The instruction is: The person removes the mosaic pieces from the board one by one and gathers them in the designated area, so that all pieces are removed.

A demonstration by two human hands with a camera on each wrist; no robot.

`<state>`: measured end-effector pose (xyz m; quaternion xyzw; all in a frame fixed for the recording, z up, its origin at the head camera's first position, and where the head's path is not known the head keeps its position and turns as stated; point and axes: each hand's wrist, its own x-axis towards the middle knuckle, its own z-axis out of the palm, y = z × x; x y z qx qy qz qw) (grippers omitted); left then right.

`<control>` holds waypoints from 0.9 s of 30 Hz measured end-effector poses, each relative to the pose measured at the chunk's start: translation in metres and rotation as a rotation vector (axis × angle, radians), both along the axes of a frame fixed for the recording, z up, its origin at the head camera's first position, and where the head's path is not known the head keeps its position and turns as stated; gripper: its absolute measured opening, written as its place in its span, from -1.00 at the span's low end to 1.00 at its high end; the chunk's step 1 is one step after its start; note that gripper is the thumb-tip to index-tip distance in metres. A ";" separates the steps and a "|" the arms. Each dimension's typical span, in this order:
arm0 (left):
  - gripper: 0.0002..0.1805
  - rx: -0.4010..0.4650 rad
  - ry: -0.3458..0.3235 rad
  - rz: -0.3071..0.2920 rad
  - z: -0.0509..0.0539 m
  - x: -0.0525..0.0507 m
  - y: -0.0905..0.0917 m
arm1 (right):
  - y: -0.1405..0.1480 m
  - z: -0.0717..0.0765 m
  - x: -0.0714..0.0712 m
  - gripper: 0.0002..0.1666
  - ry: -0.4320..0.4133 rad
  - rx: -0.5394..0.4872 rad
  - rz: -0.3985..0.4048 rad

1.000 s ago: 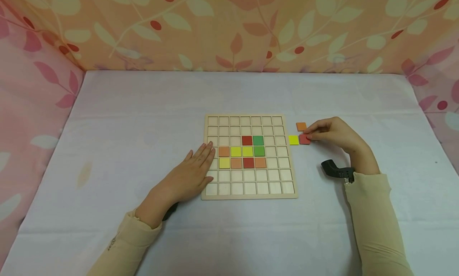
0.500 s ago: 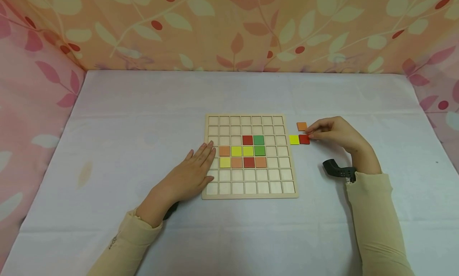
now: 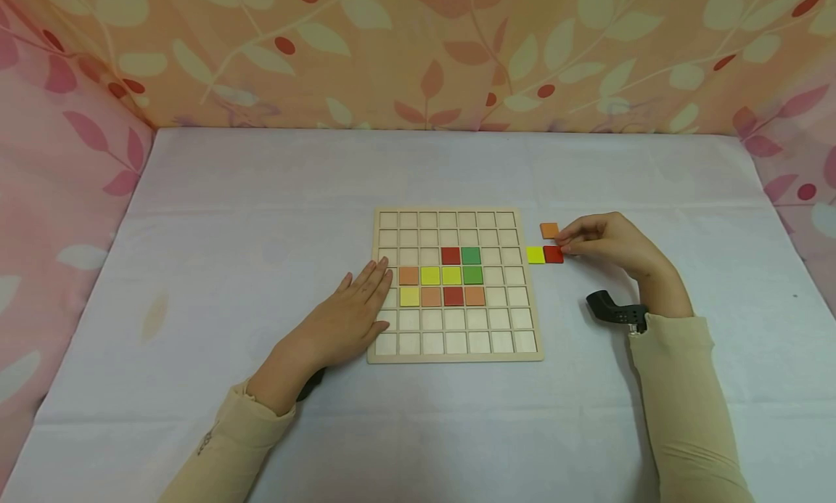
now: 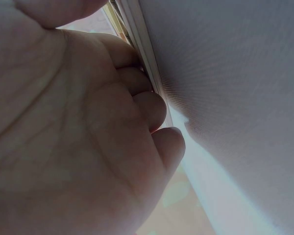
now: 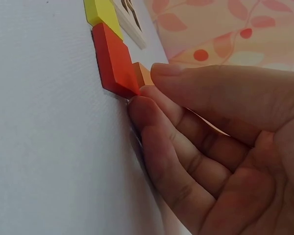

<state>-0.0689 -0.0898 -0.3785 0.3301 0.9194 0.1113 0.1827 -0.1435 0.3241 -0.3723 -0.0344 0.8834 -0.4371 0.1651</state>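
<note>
On the left edge of a wooden grid board (image 3: 455, 358), the left hand (image 3: 339, 321) lies with straight fingers; in the left wrist view the palm and fingers (image 4: 152, 110) meet the board's side. The board's middle cells hold several red, green, yellow and orange tiles. Right of the board, a red tile (image 3: 553, 255) lies against a yellow tile (image 3: 535, 255), with an orange tile (image 3: 549, 231) behind. The right hand (image 3: 620, 252) touches the red tile's right end with its fingertips; the right wrist view shows the thumb off the red tile (image 5: 112, 61), fingers loosely bent.
A white cloth (image 3: 261, 176) covers the table. Patterned curtains (image 3: 366, 53) stand along its back and sides. A black device (image 3: 614, 311) is on the right wrist, and part of another (image 3: 310, 385) shows under the left wrist.
Since one second ago the red tile has shifted slightly left and lies flat beside the yellow one, its top less covered by the right fingers. The left hand has stayed in place.
</note>
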 end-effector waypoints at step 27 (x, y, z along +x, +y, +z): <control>-0.25 0.001 -0.009 0.009 0.002 0.001 0.000 | 0.002 -0.001 0.003 -0.68 0.048 0.056 0.131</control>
